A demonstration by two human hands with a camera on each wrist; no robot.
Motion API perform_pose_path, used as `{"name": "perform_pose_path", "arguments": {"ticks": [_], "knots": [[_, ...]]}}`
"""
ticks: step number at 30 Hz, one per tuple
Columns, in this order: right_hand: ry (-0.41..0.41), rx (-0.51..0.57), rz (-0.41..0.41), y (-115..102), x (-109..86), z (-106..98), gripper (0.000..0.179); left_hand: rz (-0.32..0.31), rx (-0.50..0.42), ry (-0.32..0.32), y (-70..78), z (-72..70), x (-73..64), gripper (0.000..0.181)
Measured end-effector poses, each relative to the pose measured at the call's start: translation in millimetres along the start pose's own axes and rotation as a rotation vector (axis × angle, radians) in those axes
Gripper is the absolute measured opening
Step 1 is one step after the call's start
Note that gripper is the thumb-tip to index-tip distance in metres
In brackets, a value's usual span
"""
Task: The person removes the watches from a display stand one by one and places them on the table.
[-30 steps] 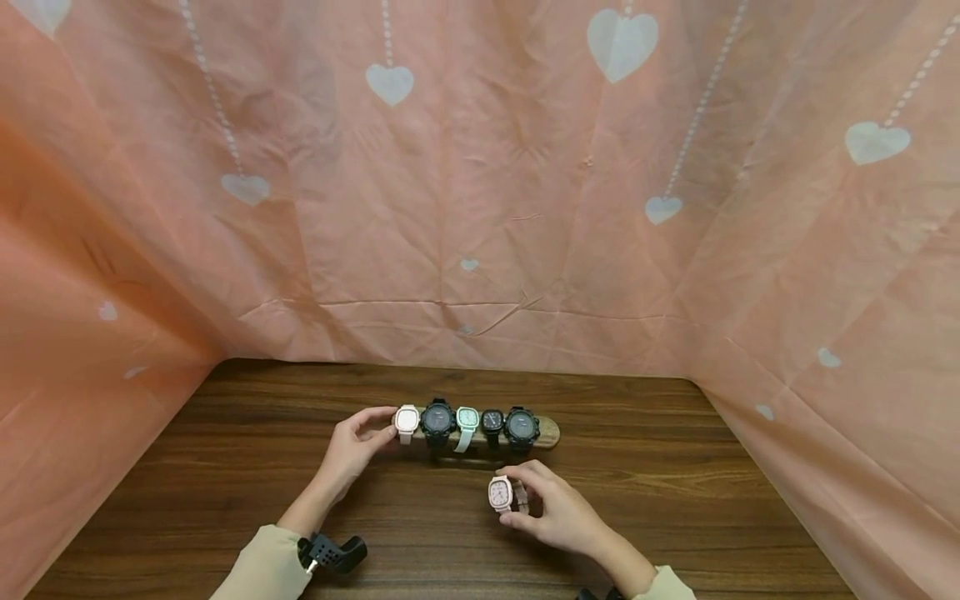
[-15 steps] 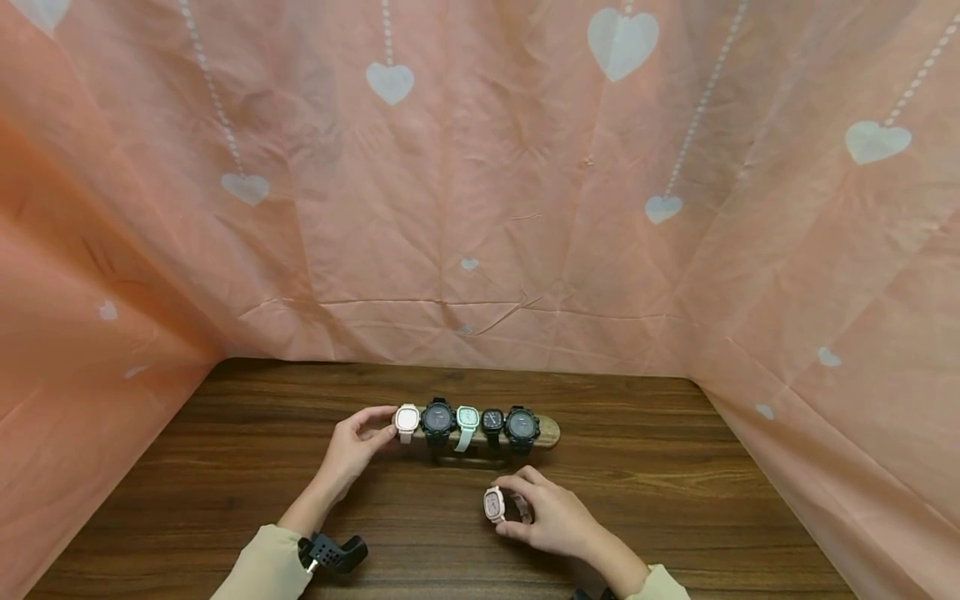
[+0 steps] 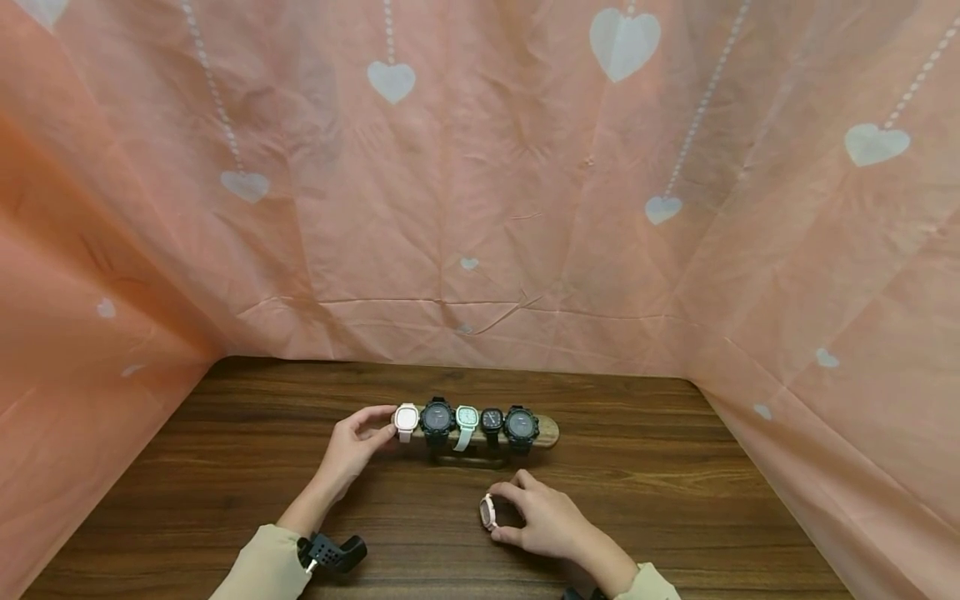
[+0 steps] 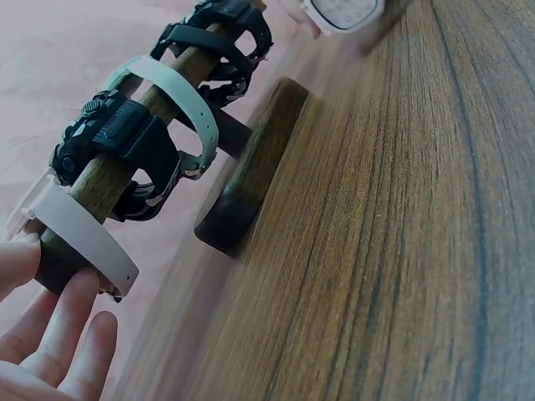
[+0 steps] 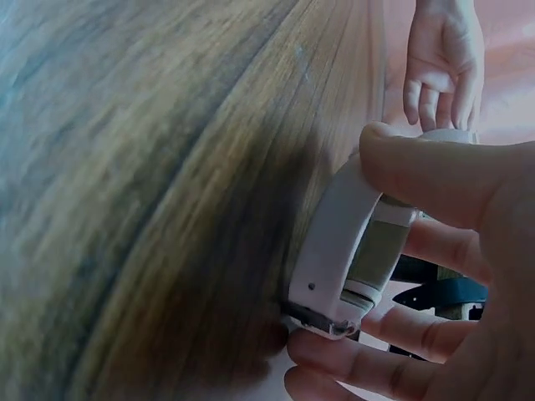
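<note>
A wooden watch stand holds a row of watches on its raised bar. My left hand grips the bar's left end, fingers beside a pale watch strapped there. Rightward follow a large black watch, a mint-green watch, a small black watch and another large black watch. In front of the stand, my right hand pinches a pale pink watch between thumb and fingers. Its strap is buckled into a loop, and the dial faces left.
The stand's base rests on a dark wood-grain table. A peach curtain with white hearts encloses the back and sides. A black wrist device sits on the left wrist by the sleeve.
My right hand has drawn slightly left and toward me. The pink watch has turned from dial-up to nearly edge-on in the head view. My left hand and the stand stay put.
</note>
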State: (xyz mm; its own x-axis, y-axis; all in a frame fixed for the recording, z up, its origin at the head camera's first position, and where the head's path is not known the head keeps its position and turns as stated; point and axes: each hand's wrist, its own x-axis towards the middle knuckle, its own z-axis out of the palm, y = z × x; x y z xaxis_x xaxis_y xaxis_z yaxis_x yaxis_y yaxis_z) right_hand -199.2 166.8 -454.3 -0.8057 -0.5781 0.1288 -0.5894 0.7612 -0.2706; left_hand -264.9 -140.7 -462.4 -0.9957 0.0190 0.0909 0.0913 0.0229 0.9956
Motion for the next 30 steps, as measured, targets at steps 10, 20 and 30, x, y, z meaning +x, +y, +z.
{"name": "perform_pose_path", "arguments": {"ticks": [10,20,30], "knots": [[-0.045,-0.025,-0.002,0.8,-0.8,-0.4,0.054,0.037,0.005,-0.016,26.4,5.1,-13.0,0.032],[-0.034,0.055,0.019,4.4,-2.8,-3.1,0.057,0.031,-0.027,-0.026,10.4,-0.6,-1.6,0.033],[0.028,0.085,0.006,8.8,-7.3,-5.8,0.048,0.04,-0.018,-0.047,-1.1,-3.6,6.6,0.033]]}}
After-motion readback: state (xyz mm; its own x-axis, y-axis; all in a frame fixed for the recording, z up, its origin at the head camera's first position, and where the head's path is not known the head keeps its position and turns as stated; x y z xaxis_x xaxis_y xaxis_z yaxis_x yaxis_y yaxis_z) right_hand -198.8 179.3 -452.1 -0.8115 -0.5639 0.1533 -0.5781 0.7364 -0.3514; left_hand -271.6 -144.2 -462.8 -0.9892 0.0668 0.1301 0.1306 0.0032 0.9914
